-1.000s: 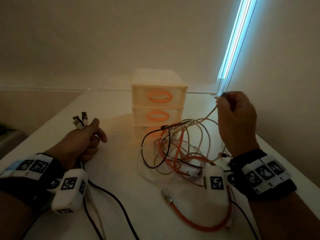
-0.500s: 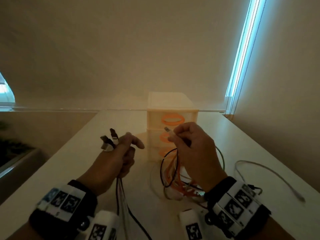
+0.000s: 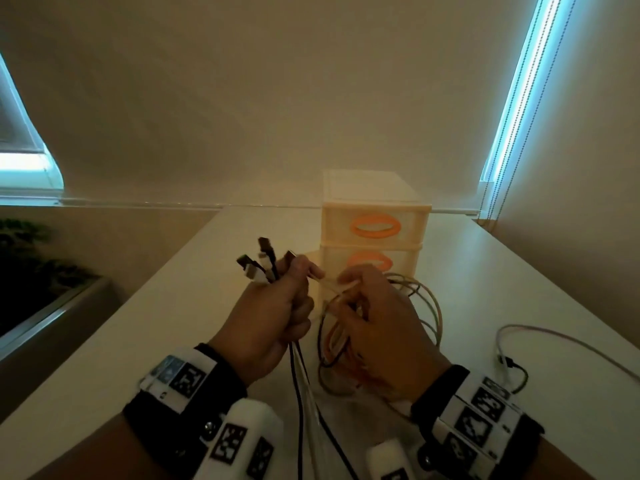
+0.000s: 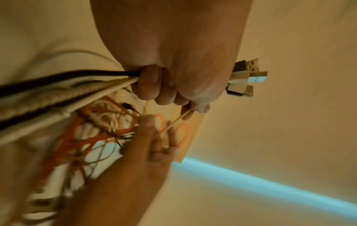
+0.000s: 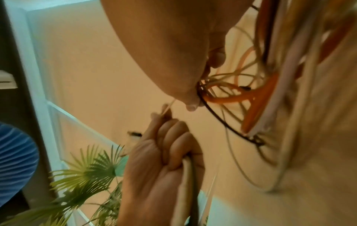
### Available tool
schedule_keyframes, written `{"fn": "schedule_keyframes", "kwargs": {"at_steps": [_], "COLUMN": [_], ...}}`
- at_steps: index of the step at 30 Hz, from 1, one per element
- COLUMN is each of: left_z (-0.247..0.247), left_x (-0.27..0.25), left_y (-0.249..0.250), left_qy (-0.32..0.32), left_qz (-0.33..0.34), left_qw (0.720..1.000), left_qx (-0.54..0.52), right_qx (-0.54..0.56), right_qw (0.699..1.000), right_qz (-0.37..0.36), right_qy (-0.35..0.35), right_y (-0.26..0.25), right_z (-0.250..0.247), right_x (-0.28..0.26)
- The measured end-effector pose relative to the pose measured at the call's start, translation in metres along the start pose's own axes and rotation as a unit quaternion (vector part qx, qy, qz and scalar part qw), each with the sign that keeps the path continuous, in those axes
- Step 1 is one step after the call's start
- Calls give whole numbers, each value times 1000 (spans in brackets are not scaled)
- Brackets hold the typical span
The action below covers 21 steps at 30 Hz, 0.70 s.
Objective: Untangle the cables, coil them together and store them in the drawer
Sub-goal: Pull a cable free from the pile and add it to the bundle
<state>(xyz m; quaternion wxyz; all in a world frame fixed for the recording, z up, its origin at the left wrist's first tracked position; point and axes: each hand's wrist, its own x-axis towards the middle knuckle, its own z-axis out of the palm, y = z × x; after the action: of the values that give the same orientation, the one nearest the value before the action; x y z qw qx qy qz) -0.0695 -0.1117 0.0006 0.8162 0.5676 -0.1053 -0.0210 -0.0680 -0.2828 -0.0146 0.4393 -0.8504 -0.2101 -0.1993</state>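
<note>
My left hand (image 3: 277, 306) grips a bundle of cables, black and white, with their USB plugs (image 3: 258, 265) sticking up above the fist; in the left wrist view the same plugs (image 4: 247, 76) show past the curled fingers (image 4: 154, 85). Its thumb and forefinger also pinch a thin white cable (image 3: 327, 284) that runs across to my right hand (image 3: 374, 317). The right hand pinches that cable and holds up the tangle of orange, white and black cables (image 3: 339, 341), whose orange loop (image 5: 257, 97) hangs beside the palm. The cream drawer unit (image 3: 375, 209) stands just behind both hands, drawers closed.
A white cable with a dark plug (image 3: 509, 362) trails over the table (image 3: 173, 323) at the right. The table's left edge drops to a dark planter (image 3: 41, 278). A wall and a blind cord (image 3: 498, 140) stand behind.
My right hand has carried the thin white cable end down and left to my left hand, which now pinches it too. The hands have come together in front of the drawers.
</note>
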Motion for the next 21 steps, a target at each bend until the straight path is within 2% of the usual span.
{"fn": "schedule_keyframes", "kwargs": {"at_steps": [3,5,9,10,13,15,17,19,21], "left_z": [-13,-24,-40,-43,-52,-53,-47,-35,-24], "left_x": [7,11,14,15,16,17,16,14,10], "left_y": [10,18,39,44,54,50,39,26,19], "left_qy": [35,62,105,117,145,141,118,79,36], "left_qz": [23,43,96,106,113,93,69,48,21], "left_qw": [998,994,983,979,970,973,983,991,995], "left_qx": [-54,-73,-113,-125,-162,-158,-124,-100,-93], "right_qx": [-25,-47,-141,-152,-155,-142,-125,-111,-95], "right_qw": [998,997,987,986,988,988,988,991,995], "right_qz": [29,13,-71,-74,-18,47,80,69,17], "right_qy": [-53,-61,-5,0,-18,-37,-32,-28,-25], "right_y": [18,21,13,13,20,28,35,34,27], "right_z": [-14,-27,-44,-45,-47,-52,-58,-62,-62], "right_x": [2,7,13,13,14,15,13,11,7]}}
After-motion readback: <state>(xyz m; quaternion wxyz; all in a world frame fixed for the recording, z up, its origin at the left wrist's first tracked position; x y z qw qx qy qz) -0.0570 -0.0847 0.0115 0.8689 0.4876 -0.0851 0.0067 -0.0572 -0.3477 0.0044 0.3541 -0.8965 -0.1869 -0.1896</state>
